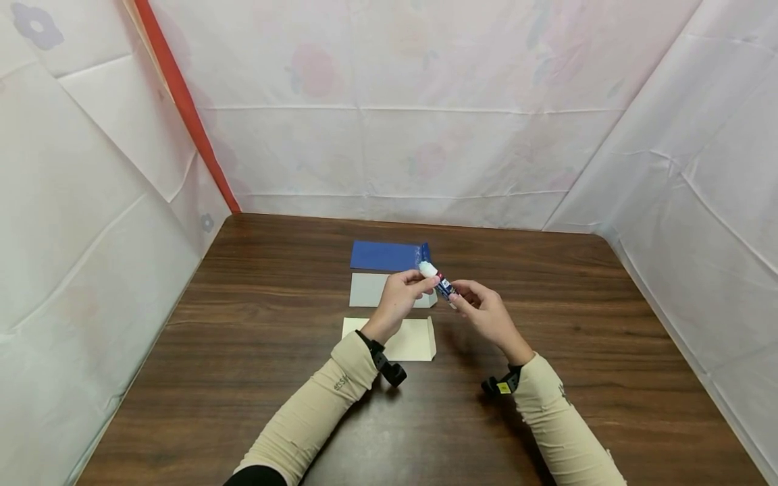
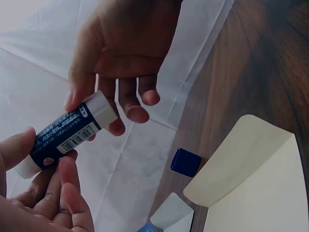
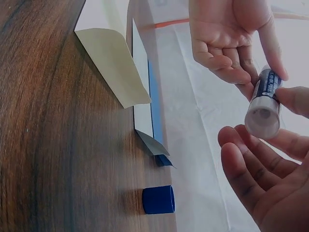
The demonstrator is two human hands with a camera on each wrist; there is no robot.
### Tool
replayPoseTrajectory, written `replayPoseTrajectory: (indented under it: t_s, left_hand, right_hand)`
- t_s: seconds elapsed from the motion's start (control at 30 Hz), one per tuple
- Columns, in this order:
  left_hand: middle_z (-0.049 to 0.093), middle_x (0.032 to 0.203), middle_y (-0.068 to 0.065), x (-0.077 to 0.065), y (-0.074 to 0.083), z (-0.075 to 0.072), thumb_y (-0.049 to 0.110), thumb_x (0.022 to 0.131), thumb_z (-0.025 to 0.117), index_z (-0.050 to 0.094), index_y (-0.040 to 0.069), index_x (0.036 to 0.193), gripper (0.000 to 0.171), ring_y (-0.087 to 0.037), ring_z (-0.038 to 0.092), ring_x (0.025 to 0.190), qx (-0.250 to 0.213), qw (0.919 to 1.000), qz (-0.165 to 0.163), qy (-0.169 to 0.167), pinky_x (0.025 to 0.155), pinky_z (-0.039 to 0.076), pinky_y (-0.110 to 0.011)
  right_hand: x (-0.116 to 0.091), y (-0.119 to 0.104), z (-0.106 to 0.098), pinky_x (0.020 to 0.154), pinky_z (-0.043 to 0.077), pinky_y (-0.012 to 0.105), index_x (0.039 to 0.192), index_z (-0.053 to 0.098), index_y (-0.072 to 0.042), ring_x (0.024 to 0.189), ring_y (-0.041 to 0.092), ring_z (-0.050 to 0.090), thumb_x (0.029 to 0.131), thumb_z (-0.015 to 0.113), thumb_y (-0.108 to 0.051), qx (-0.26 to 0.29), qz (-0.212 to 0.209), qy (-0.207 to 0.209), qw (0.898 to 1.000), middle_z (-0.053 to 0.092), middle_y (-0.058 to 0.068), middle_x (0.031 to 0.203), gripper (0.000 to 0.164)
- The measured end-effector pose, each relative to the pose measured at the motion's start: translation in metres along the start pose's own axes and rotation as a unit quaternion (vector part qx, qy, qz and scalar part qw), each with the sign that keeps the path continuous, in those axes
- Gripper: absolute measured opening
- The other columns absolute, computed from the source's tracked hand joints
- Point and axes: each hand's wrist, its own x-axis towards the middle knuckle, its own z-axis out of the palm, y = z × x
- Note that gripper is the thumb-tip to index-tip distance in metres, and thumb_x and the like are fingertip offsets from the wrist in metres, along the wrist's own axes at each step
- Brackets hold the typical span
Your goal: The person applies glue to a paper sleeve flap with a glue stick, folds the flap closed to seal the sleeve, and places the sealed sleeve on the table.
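A glue stick [image 1: 446, 286] with a dark label is held in the air between both hands, uncapped, its white end pointing up and left. My left hand [image 1: 398, 297] pinches it near the white end, thumb on one side and fingers on the other. At its base, my right hand [image 1: 484, 314] holds it between thumb and fingers. In the right wrist view the base [image 3: 263, 121] faces the camera. Below the hands lie a blue envelope [image 1: 383, 256], a grey one [image 1: 367, 290] and a cream one [image 1: 413, 339]. White streaks mark the blue envelope's flap [image 1: 422, 254].
A dark blue cap [image 3: 158, 199] sits on the brown wooden table [image 1: 243, 391], to the right of the envelopes. The cream envelope's flap [image 2: 241, 159] is raised. White printed sheets [image 1: 377, 148] hang behind the table and at both sides.
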Motion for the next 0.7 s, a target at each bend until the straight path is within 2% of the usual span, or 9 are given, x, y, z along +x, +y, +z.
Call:
replayPoseTrajectory:
  t_s: [0.13,0.33,0.47,0.5,0.6,0.7]
  left_hand:
    - [0.071,0.093,-0.012,-0.001,0.0,0.002,0.029,0.09,0.07,0.071,0.005,0.104,0.028,-0.029,0.064,0.095,0.005,1.0,-0.001,-0.003,0.091,0.048,-0.049]
    - [0.07,0.091,-0.009,-0.003,0.0,0.004,0.029,0.091,0.069,0.071,0.004,0.105,0.029,-0.035,0.063,0.098,0.002,1.0,0.002,-0.007,0.091,0.049,-0.051]
    - [0.068,0.086,-0.001,-0.002,-0.001,0.004,0.029,0.091,0.07,0.071,0.004,0.105,0.028,-0.028,0.065,0.092,-0.004,1.0,-0.001,-0.007,0.092,0.049,-0.054]
    - [0.068,0.086,-0.001,-0.002,-0.002,0.005,0.029,0.091,0.07,0.071,0.004,0.105,0.028,-0.03,0.065,0.093,-0.008,0.9999,-0.001,-0.009,0.093,0.048,-0.054]
    - [0.068,0.087,0.0,-0.003,-0.002,0.005,0.029,0.091,0.069,0.071,0.005,0.106,0.028,-0.032,0.065,0.097,-0.015,0.9998,-0.007,-0.012,0.094,0.046,-0.056]
    - [0.069,0.091,-0.002,-0.004,-0.002,0.005,0.03,0.092,0.068,0.071,0.005,0.107,0.03,-0.028,0.066,0.095,-0.012,0.9998,-0.007,-0.013,0.093,0.048,-0.054]
  right_hand:
    - [0.0,-0.003,0.002,0.066,0.055,0.028,0.124,0.059,0.007,0.079,0.032,0.065,0.096,0.06,-0.007,-0.008,-0.012,0.01,1.0,0.067,0.026,0.1,0.031]
    - [0.001,-0.003,0.005,0.061,0.049,0.019,0.126,0.058,0.007,0.078,0.022,0.063,0.092,0.064,-0.004,-0.007,-0.036,0.023,0.999,0.068,0.027,0.108,0.036]
    - [0.001,-0.004,0.007,0.059,0.044,0.017,0.125,0.059,0.006,0.072,0.013,0.055,0.09,0.067,-0.003,-0.026,-0.05,0.03,0.998,0.069,0.026,0.104,0.036]
    - [0.002,-0.003,0.007,0.059,0.043,0.017,0.125,0.059,0.006,0.07,0.012,0.054,0.09,0.067,-0.002,-0.028,-0.053,0.033,0.998,0.069,0.026,0.102,0.037]
    - [0.007,0.013,0.01,0.057,0.041,0.018,0.125,0.06,0.005,0.067,0.012,0.051,0.088,0.069,-0.001,-0.027,-0.057,0.043,0.997,0.07,0.026,0.099,0.038]
    - [0.011,0.029,0.013,0.056,0.041,0.019,0.125,0.062,0.002,0.067,0.013,0.052,0.087,0.071,-0.003,-0.02,-0.061,0.058,0.996,0.07,0.024,0.096,0.039]
